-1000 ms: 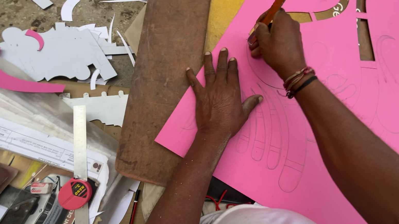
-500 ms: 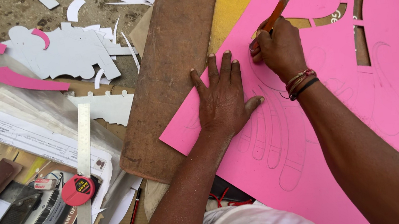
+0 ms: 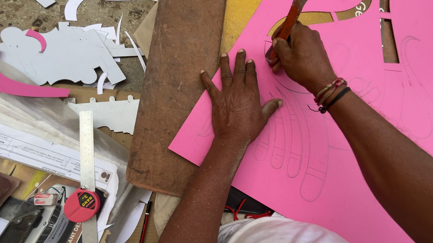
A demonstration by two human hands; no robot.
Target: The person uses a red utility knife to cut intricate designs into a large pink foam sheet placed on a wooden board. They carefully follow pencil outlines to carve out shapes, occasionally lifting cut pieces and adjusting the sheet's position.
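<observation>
Head view: right hand (image 3: pixel 302 56) is clamped around an orange knife (image 3: pixel 288 22), tip on the pink sheet (image 3: pixel 374 116), which lies centre-right over a brown board (image 3: pixel 177 82). Left hand (image 3: pixel 237 104) is flat and grips nothing, pinning the sheet just left of the blade. Risks: a slip could nick those fingers, and a sheet shift would throw the cut off the pencil line.

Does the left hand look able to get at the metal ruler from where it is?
Probably yes. The left hand lies flat on the pink sheet, and only the brown board lies between it and the ruler; nothing covers the ruler's upper part.
</observation>
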